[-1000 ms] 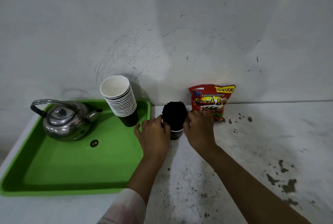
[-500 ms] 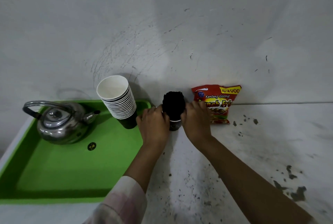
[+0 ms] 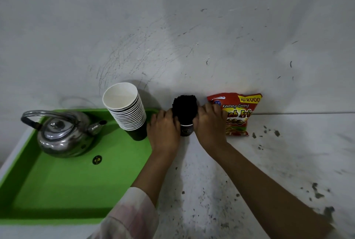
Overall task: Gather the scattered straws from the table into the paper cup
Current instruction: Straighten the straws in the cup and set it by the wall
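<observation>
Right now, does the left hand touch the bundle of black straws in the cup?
Touching. The head view shows the left hand pressed against the side of the black straws, no gap visible between them.

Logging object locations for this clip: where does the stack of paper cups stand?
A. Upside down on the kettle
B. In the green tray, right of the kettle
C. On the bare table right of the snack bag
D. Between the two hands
B: the stack of paper cups stands in the far right corner of the green tray, with the kettle to its left.
</observation>
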